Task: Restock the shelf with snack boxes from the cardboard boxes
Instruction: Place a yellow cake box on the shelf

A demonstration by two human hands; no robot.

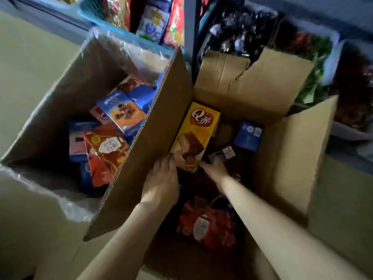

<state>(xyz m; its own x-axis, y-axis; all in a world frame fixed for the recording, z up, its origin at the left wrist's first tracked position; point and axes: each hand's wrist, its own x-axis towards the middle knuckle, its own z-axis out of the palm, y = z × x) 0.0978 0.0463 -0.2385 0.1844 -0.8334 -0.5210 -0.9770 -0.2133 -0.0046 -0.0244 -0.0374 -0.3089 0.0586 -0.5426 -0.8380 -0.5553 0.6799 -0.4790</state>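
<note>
While both arms reach down into the right-hand carton, the scene reads as follows.

Left hand: the left hand [161, 178] sits at the near lower corner of the yellow snack box [194, 134], its fingers [171, 161] closed against the box's left edge.

Right hand: the right hand [215, 168] meets the same box at its lower right corner; its fingers are curled toward the box, though whether they clamp the box or the dark packs beside it I cannot tell (the spot is shadowed and blurred).

Yellow snack box: tilted, upper end leaning toward the shelf, inside the right cardboard box [282, 158], just beside the tall flap that stands between the two cartons. Its face shows a red "Q" badge and a chocolate-coated cake.

Right cardboard box: flaps open; it also holds a blue box [249, 136] standing near the far right, a small dark pack [228, 152] near the right hand, and a red box [205, 227] lying low between the forearms.

Left cardboard box: the left cardboard box [60, 110] is open, lined with clear plastic, and filled with blue, pink and orange-red snack boxes lying at mixed angles.

Shelf: the shelf [189, 23] stands beyond both cartons, its bins stocked with colourful bags and dark wrapped sweets.

Floor: pale floor [24, 57] lies to the left.
</note>
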